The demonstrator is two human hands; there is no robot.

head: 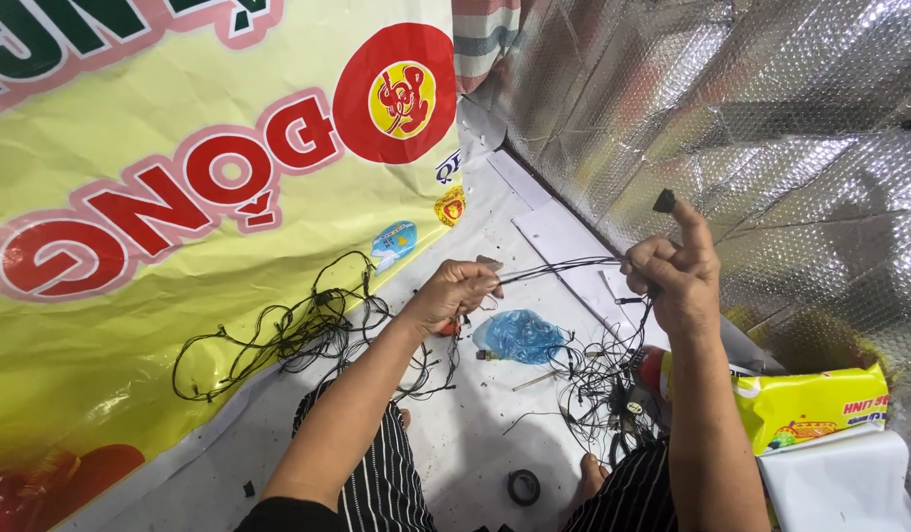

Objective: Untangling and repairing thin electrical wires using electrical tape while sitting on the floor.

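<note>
While the person sits on the floor with striped trousers showing at the knees, both hands are raised over a scatter of thin black wires. The left hand is closed, its fingertips pinching one end of a bundle of black wires, and something small and red shows under its palm, too hidden to tell what. The bundle runs nearly level from that hand across to the right hand, which is curled around the other end; its forefinger points upward, with a small black piece at the fingertip. Below the right hand the wires drop into a loose tangle on the floor. A crumpled blue plastic bag lies beneath the stretched bundle, between the two hands. Another wire heap lies left of the left forearm, on a yellow printed banner. A yellow packet sits right of the right arm, and a black ring lies near a bare foot.
</note>
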